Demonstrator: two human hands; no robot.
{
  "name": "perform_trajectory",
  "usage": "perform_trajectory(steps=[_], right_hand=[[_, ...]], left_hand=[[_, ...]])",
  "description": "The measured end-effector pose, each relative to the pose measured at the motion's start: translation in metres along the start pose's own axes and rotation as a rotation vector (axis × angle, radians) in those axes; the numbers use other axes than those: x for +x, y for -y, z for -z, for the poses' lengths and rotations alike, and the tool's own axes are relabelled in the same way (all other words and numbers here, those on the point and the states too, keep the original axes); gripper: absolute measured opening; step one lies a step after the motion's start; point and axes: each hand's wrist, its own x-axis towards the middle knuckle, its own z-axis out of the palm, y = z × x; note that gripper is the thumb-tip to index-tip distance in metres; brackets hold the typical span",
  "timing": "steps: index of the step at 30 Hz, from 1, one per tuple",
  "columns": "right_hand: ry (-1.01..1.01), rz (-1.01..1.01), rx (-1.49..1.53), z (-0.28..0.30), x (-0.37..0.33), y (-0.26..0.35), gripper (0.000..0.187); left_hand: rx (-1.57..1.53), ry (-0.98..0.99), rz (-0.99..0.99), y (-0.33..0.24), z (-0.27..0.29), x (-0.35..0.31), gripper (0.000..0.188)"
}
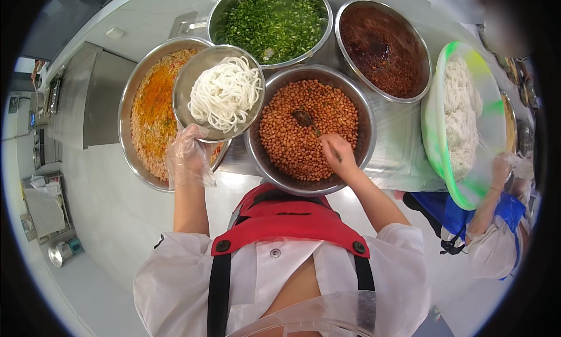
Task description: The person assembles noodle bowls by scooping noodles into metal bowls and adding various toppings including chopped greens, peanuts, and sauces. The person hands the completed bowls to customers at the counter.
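In a clear plastic glove, my left hand (190,153) grips the near rim of a small steel bowl (186,94). White noodles (227,93) lie in that bowl, which is held over a large steel basin (130,162) of orange-dusted, chopped pale food (152,124). My bare right hand (338,152) is closed on the handle of a spoon (304,118). The spoon's head rests among brown roasted beans or nuts (292,150), whose exact kind I cannot tell. They fill a deep steel basin (367,121) right in front of me.
Behind stand a steel basin (328,27) of chopped green herbs (272,24) and one (429,62) of dark red sauce (383,48). To the right, a green-white plastic basin (441,132) holds thin white noodles (460,121). A co-worker's gloved arm (488,202) reaches in beside it.
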Motion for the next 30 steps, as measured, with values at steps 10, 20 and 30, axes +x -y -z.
perform_trajectory(steps=[10, 20, 30], right_hand=[[-0.155, -0.633, 0.472, 0.043, 0.025, 0.009, 0.021], [-0.227, -0.405, 0.492, 0.116, 0.094, 0.139, 0.02], [0.117, 0.753, -0.372, 0.064, 0.092, 0.16, 0.023]], left_hand=[[0.018, 0.132, 0.069, 0.0, 0.004, -0.026, 0.069], [-0.09, 0.187, 0.118, 0.014, -0.029, -0.037, 0.075], [-0.154, 0.367, 0.192, 0.022, -0.031, -0.017, 0.082]])
